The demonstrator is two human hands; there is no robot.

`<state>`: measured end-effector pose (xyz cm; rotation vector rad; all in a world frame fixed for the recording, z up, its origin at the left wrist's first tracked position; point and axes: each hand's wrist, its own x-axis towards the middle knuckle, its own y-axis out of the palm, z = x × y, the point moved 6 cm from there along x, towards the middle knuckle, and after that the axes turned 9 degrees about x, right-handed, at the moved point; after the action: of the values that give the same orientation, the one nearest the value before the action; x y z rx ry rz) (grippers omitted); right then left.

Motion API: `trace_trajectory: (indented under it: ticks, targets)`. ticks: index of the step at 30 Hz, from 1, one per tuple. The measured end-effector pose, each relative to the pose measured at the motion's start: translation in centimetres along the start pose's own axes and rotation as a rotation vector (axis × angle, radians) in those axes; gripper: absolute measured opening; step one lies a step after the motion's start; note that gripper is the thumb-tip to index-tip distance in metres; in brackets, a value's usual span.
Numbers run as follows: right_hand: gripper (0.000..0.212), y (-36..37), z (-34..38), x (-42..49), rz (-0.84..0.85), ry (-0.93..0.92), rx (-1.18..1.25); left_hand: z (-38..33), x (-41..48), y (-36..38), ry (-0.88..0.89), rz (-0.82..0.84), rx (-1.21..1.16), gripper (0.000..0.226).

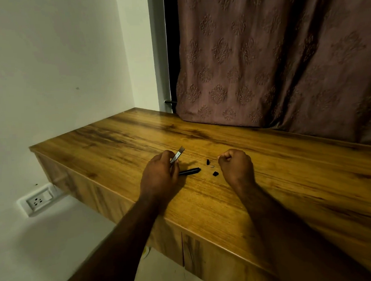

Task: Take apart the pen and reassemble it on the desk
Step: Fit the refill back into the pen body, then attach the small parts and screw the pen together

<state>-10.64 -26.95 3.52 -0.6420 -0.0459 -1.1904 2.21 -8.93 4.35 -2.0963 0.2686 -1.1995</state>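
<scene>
The pen lies in pieces on the wooden desk (293, 187). My left hand (159, 177) is closed on a grey metallic barrel piece (178, 154) that sticks up and away from my fingers. Just right of that hand a black pen section (190, 171) lies flat on the desk. Between my hands sit three small parts: a black tip piece (207, 161), a tiny silvery piece (212, 166) and a small black cap piece (215, 173). My right hand (237, 166) is closed in a pinch on a thin wire-like part (214, 158), maybe the spring or refill end.
A brown patterned curtain (284, 56) hangs along the desk's back edge on the right. The white wall (54, 72) bounds the desk's left end, with a wall socket (39, 200) below it. The desk's front edge runs diagonally under my forearms.
</scene>
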Motion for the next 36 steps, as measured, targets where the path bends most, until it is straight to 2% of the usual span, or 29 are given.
trace_trajectory:
  ticks: [9, 24, 28, 32, 36]
  targets:
    - [0.022, 0.7, 0.9, -1.3, 0.036, 0.039, -0.189, 0.1, 0.2, 0.2, 0.007, 0.013, 0.006, 0.013]
    - [0.023, 1.1, 0.9, -1.4, 0.081, 0.069, -0.251, 0.3, 0.1, 0.3, 0.002, 0.018, 0.007, 0.01]
    - [0.027, 1.0, 0.7, -1.3, 0.095, 0.099, -0.196, 0.3, 0.0, 0.3, -0.009, 0.023, 0.009, 0.011]
    - [0.029, -0.1, 0.0, -0.7, 0.035, 0.127, -0.087, 0.3, 0.0, 0.2, -0.001, 0.017, 0.011, 0.011]
    - [0.021, -0.3, -0.4, -0.4, 0.054, 0.133, 0.007, 0.3, 0.0, 0.2, -0.004, 0.006, 0.01, 0.01]
